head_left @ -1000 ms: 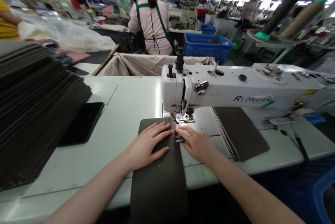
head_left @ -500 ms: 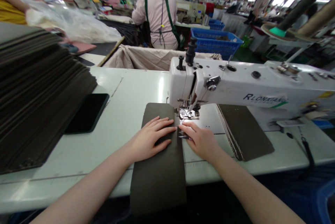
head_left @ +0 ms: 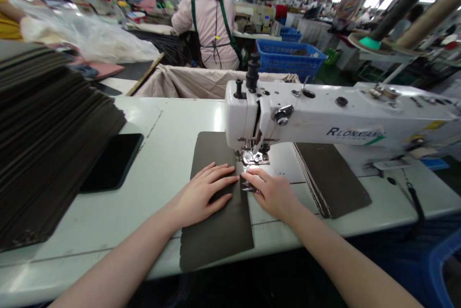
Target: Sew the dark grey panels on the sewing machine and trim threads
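Observation:
A dark olive fabric panel (head_left: pixel 218 243) lies under the presser foot (head_left: pixel 255 158) of a white sewing machine (head_left: pixel 298 118), its near end at the table's front edge. My left hand (head_left: pixel 205 195) rests flat on the panel with its fingers spread. Beside the panel's right edge, my right hand (head_left: pixel 275 195) is closed around small metal thread snips (head_left: pixel 247 186), whose blades point left. Its fingertips touch the panel's edge just in front of the foot. The palm hides most of the snips.
A tall stack of dark panels (head_left: pixel 46 140) stands on the left, with a black phone (head_left: pixel 112 161) against it. More olive panels (head_left: pixel 333 180) lie right of the needle. Behind the table are a cloth-lined bin (head_left: pixel 187 82), a blue basket (head_left: pixel 288 58) and a co-worker (head_left: pixel 212 19).
The panel has slid away from me under the presser foot, so less of it hangs over the front edge. Both hands keep nearly the same pose. The view has shifted slightly.

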`<state>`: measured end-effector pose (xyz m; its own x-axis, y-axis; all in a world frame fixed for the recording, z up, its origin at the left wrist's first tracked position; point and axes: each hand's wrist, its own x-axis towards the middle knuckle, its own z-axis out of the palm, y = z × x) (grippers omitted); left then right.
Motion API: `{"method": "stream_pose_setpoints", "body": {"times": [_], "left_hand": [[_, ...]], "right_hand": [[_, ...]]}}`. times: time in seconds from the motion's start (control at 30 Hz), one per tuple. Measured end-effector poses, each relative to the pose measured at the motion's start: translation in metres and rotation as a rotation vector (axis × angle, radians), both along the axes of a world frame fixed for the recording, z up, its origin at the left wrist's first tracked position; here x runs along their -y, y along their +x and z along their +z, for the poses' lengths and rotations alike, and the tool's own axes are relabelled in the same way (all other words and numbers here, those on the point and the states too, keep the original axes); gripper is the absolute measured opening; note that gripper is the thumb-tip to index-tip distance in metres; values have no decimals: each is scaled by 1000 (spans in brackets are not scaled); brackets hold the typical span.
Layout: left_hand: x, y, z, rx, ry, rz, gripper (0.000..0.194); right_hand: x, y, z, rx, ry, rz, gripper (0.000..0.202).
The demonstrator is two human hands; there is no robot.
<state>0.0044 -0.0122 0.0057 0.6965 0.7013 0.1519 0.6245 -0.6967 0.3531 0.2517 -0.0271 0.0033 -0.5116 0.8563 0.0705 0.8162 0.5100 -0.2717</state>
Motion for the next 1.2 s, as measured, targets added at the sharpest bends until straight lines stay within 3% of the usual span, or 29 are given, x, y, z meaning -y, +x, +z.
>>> {"method": "stream_pose_setpoints", "body": {"times": [1.2], "left_hand": [[-4,-1,-9,-42,69,72,40]], "right_hand": [[0,2,-5,-12,8,14,51]]}}
